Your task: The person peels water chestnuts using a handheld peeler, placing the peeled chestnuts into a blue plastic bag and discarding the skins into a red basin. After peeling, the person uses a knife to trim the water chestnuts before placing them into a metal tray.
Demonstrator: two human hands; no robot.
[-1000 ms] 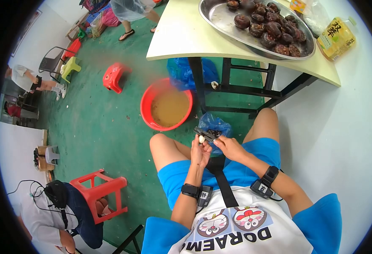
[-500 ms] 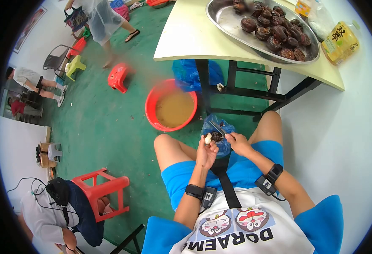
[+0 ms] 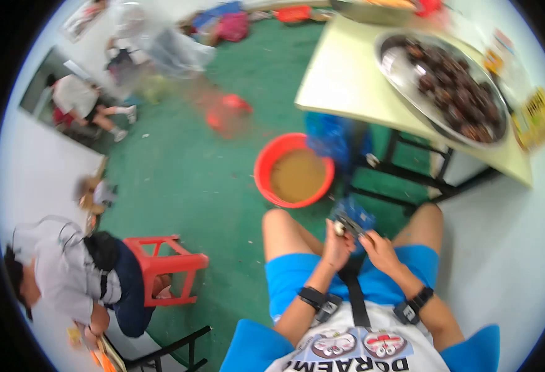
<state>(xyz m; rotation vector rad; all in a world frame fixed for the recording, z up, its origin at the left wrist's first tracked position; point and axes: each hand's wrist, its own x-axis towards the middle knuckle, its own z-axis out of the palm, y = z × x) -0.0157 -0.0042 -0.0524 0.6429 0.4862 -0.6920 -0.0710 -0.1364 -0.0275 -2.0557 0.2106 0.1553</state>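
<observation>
My left hand (image 3: 338,249) is closed around a small whitish piece (image 3: 339,228), pinched at the fingertips. My right hand (image 3: 378,249) grips a slim grey metal tool (image 3: 350,225) that looks like a knife or scissors; blur hides which. Its front end points up and left and overlaps the piece in this view. Just beyond both hands, between my knees, is a blue plastic bag (image 3: 360,212), mostly hidden behind them.
A red basin (image 3: 262,175) of murky brown water stands ahead on the green floor. On the table (image 3: 341,74), a metal tray (image 3: 403,93) holds many dark brown round fruits beside a yellow packet (image 3: 536,119). At left, a person (image 3: 68,260) sits near a red stool (image 3: 167,263).
The camera view has turned, shifting the scene right and down. The tool's front end has come across to the whitish piece, and my hands are closer together.
</observation>
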